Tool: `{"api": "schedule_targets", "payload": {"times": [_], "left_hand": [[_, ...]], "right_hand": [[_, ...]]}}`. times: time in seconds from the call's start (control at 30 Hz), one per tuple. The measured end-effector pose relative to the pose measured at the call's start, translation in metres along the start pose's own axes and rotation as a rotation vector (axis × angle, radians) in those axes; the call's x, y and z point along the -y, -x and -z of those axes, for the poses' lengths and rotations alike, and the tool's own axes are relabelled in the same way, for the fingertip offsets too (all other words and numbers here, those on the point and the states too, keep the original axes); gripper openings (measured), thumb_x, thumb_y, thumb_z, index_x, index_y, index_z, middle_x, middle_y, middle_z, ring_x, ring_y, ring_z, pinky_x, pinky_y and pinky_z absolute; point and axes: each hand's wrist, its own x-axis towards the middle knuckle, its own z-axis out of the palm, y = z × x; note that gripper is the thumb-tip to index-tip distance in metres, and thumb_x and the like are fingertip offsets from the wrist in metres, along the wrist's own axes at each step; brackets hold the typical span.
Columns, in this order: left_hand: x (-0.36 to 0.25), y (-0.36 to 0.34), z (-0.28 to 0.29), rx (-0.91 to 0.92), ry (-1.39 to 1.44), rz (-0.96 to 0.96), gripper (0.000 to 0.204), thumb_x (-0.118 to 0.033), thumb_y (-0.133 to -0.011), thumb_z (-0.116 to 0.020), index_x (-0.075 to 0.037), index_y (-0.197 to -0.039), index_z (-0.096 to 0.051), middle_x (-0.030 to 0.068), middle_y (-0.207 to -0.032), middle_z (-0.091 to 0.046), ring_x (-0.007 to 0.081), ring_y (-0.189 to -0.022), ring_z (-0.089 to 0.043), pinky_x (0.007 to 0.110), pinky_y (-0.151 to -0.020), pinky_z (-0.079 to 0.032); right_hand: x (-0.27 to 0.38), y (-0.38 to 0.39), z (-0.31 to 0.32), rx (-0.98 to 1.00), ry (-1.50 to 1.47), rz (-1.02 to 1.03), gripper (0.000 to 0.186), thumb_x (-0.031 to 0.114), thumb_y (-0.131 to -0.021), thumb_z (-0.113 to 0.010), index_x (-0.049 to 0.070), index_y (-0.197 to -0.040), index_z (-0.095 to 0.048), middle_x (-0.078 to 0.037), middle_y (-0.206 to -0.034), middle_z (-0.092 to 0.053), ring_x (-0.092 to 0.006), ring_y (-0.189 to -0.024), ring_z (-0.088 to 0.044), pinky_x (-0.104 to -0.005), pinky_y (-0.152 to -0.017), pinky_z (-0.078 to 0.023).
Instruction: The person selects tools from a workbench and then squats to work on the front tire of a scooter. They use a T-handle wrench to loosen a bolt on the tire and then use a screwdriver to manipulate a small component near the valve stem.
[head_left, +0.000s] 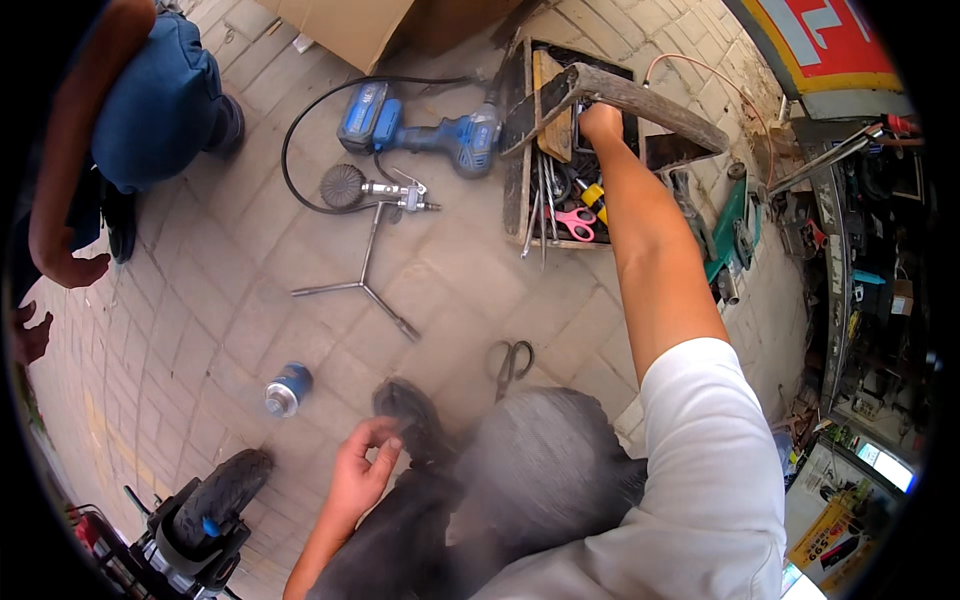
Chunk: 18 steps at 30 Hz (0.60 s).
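Note:
My right hand (601,122) reaches into a worn wooden toolbox (516,185) at the upper right, under its thick wooden handle (650,98). Its fingertips are hidden among the tools, so whether they hold anything does not show. Pink-handled scissors (577,223), a yellow-handled tool (593,196) and several long metal rods (541,205) lie in the box's near part. My left hand (362,468) hovers by my left shoe, thumb apart from loosely bent fingers, with nothing visible in it. Dark-handled scissors (511,364) lie on the paving before my knee.
A blue cordless impact wrench (440,138), an air gauge with hose (402,192) and a three-armed socket wrench (363,285) lie left of the box. A blue can (289,389) and a tyre (225,500) are lower left. Another person (160,105) is at upper left.

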Motion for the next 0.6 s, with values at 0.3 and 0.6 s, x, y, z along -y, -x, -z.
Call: {"api": "schedule_targets", "payload": {"times": [0.3,0.6], "left_hand": [[0.012,-0.011,0.008,0.025,0.028,-0.012,0.027,-0.009,-0.086,-0.065,0.001,-0.110,-0.058,0.0068,-0.084,-0.066,0.0138,-0.077,-0.060,0.028,-0.074,-0.049],[0.010,-0.014,0.012,0.042,0.033,0.018,0.030,-0.008,-0.086,-0.065,0.002,-0.113,-0.057,0.0092,-0.085,-0.066,0.0168,-0.082,-0.063,0.030,-0.075,-0.049]], "right_hand": [[-0.058,-0.097,-0.039,0.137,-0.058,-0.003,0.056,0.037,-0.088,-0.054,0.009,-0.136,-0.047,-0.015,-0.139,-0.048,-0.0315,-0.128,-0.046,-0.0399,-0.104,-0.038],[-0.036,-0.086,-0.043,0.338,-0.018,0.156,0.043,0.045,-0.089,-0.050,0.012,-0.116,-0.053,-0.009,-0.098,-0.054,-0.0234,-0.086,-0.052,-0.0370,-0.073,-0.039]]}}
